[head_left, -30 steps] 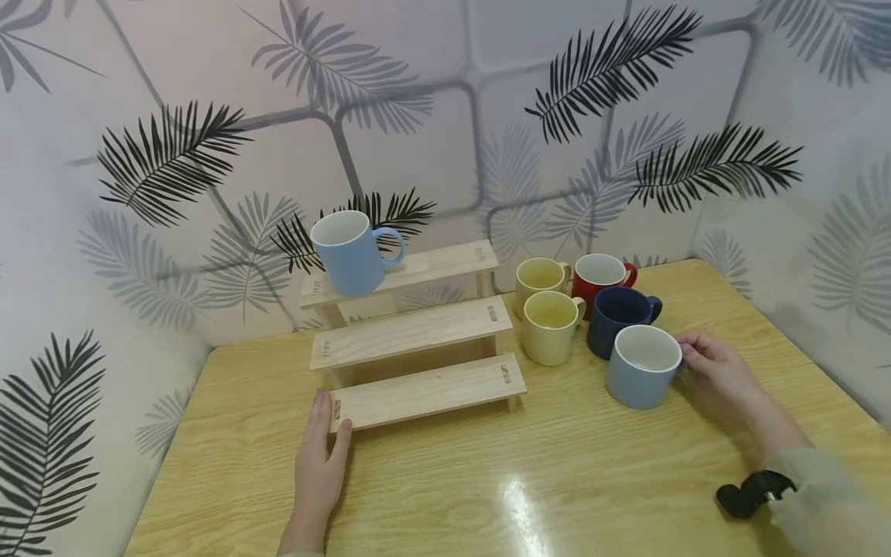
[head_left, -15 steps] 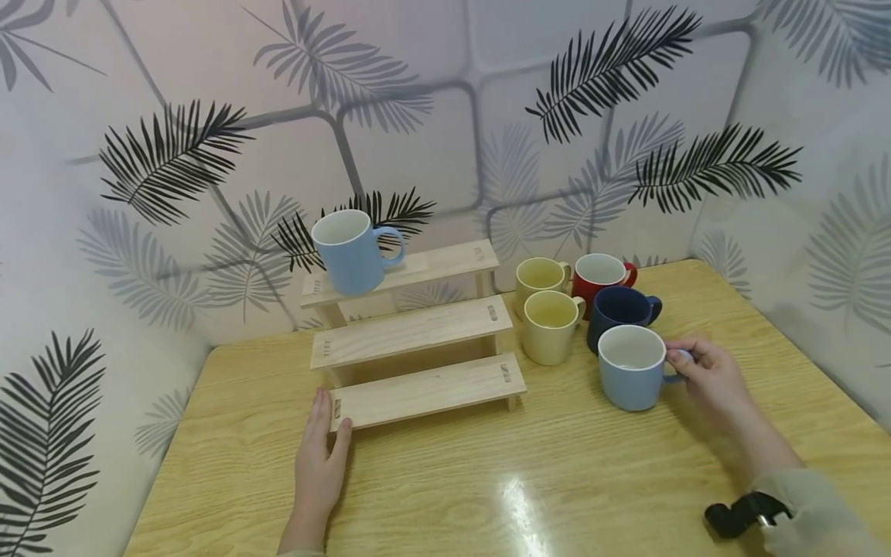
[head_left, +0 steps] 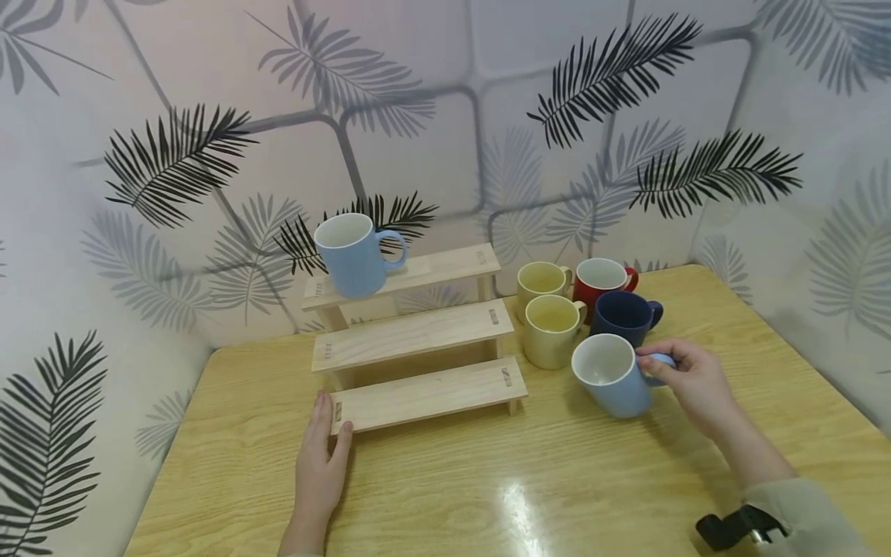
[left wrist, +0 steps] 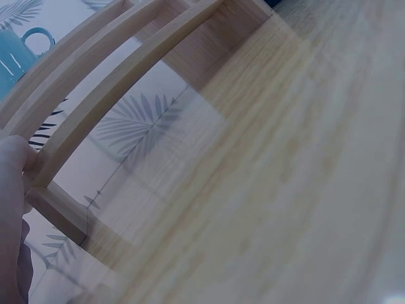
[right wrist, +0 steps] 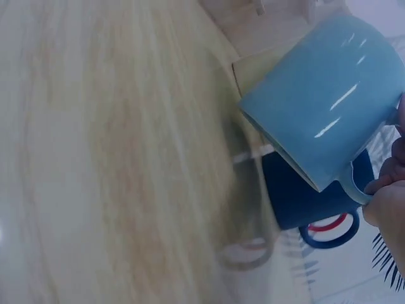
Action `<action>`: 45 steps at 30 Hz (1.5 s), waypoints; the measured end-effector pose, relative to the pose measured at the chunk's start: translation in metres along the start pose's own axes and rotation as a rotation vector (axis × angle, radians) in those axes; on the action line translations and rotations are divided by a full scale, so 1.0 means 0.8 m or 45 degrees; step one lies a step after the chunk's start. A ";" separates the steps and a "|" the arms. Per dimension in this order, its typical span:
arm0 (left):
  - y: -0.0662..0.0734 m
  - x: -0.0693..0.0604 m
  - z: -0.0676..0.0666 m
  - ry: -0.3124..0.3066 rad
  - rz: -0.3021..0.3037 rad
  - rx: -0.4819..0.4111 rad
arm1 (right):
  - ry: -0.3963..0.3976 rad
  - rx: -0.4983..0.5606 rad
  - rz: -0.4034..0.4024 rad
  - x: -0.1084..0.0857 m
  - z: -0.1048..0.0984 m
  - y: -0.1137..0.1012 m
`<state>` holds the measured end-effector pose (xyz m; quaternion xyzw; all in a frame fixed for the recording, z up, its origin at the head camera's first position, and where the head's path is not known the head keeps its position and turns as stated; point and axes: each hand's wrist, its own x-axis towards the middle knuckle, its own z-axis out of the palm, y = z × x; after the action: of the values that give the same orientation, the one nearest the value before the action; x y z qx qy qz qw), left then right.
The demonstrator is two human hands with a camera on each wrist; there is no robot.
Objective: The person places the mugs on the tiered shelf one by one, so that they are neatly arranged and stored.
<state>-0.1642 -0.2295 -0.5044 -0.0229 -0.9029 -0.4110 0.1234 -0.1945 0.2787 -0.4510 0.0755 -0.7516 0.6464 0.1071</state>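
Observation:
My right hand (head_left: 692,387) pinches the handle of a light blue mug (head_left: 626,391) at the right of the table. The mug tilts to the left, its white inside showing; in the right wrist view its blue side (right wrist: 329,95) hangs above the tabletop. My left hand (head_left: 322,460) rests against the left end of a three-step wooden shelf (head_left: 428,392), fingers straight along the end and thumb at the lowest step's front edge. Another light blue mug (head_left: 355,263) stands upright on the top step's left end, handle to the right.
Right of the shelf stand two yellow mugs (head_left: 550,340), a red mug (head_left: 592,294) and a dark blue mug (head_left: 624,313), close together. The dark blue one is just behind the held mug. A patterned wall (head_left: 418,139) rises behind the wooden table (head_left: 431,495).
The light blue mug in my right hand has moved left and towards me, going from upright to tilted left. My left hand and the shelf keep their place.

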 end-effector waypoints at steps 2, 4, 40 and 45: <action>0.001 0.000 -0.001 0.006 -0.004 0.001 | -0.025 -0.048 -0.002 0.001 0.006 -0.007; 0.002 0.000 -0.001 0.007 -0.008 -0.002 | -0.052 -0.110 0.000 0.002 0.011 -0.015; -0.006 0.001 0.001 0.040 0.001 0.019 | -0.097 0.079 -0.309 0.126 0.172 -0.156; -0.006 0.001 0.002 0.041 0.016 0.023 | 0.025 0.108 -0.255 0.151 0.193 -0.157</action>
<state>-0.1659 -0.2313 -0.5086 -0.0209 -0.9043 -0.4024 0.1408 -0.2895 0.1100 -0.3213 0.1485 -0.7111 0.6645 0.1753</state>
